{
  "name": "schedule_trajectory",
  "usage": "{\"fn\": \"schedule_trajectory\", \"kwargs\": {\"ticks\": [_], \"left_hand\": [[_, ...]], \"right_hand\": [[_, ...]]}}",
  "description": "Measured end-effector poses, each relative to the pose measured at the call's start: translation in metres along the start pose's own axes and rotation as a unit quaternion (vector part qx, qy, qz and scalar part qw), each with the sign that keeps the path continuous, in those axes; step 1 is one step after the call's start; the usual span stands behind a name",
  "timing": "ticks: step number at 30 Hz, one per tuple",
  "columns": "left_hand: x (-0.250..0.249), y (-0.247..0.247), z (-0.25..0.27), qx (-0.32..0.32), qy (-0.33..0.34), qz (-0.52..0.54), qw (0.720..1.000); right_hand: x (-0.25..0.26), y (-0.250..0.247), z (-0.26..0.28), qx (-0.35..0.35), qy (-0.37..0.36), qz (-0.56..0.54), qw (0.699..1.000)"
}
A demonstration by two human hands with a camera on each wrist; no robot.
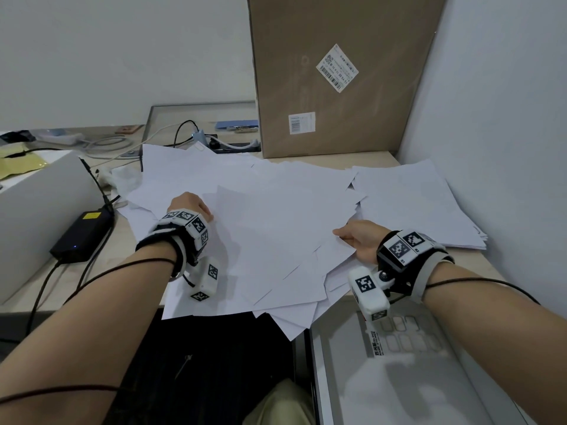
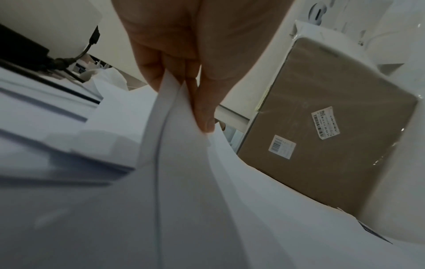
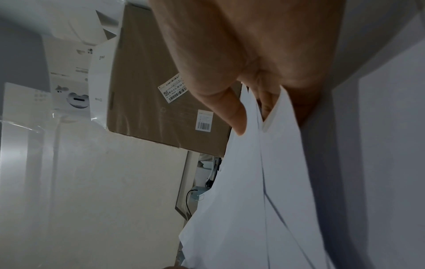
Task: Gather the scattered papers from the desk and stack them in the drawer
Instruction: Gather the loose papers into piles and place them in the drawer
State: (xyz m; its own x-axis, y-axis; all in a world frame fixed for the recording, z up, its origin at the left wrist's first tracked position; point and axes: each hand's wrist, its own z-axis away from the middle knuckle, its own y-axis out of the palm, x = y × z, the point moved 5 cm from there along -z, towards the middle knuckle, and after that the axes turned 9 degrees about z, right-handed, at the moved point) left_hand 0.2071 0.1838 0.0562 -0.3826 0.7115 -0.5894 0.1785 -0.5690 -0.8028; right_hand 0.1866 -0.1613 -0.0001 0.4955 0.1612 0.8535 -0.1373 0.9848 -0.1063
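Note:
A loose spread of white papers (image 1: 270,228) covers the middle of the desk and overhangs its front edge. My left hand (image 1: 191,207) grips the left edge of the upper sheets; in the left wrist view the fingers (image 2: 202,109) pinch bent papers (image 2: 184,163). My right hand (image 1: 356,237) holds the right edge of the same bunch, with the thumb (image 3: 232,116) on top of the papers (image 3: 264,182) and fingers beneath. A second stack of papers (image 1: 414,204) lies at the right by the wall. The open drawer (image 1: 399,378) sits at the lower right.
A tall cardboard box (image 1: 337,75) leans against the wall behind the papers. A black power adapter (image 1: 82,234) with cables and a white box (image 1: 40,210) lie to the left. Cables and a power strip (image 1: 233,145) sit at the back.

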Motion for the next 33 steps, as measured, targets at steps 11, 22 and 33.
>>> {"fn": "schedule_trajectory", "kwargs": {"ticks": [11, 22, 33], "left_hand": [[0.021, -0.039, 0.035, -0.095, 0.005, 0.063, 0.993], [0.066, 0.024, 0.102, 0.227, -0.198, 0.105, 0.948], [0.041, 0.023, 0.085, 0.172, -0.082, 0.025, 0.981]], "right_hand": [[-0.003, 0.006, -0.001, 0.002, -0.013, 0.017, 1.0], [0.003, 0.01, 0.004, 0.018, -0.007, 0.134, 0.991], [0.014, 0.033, 0.004, -0.044, -0.084, 0.299, 0.949]]}}
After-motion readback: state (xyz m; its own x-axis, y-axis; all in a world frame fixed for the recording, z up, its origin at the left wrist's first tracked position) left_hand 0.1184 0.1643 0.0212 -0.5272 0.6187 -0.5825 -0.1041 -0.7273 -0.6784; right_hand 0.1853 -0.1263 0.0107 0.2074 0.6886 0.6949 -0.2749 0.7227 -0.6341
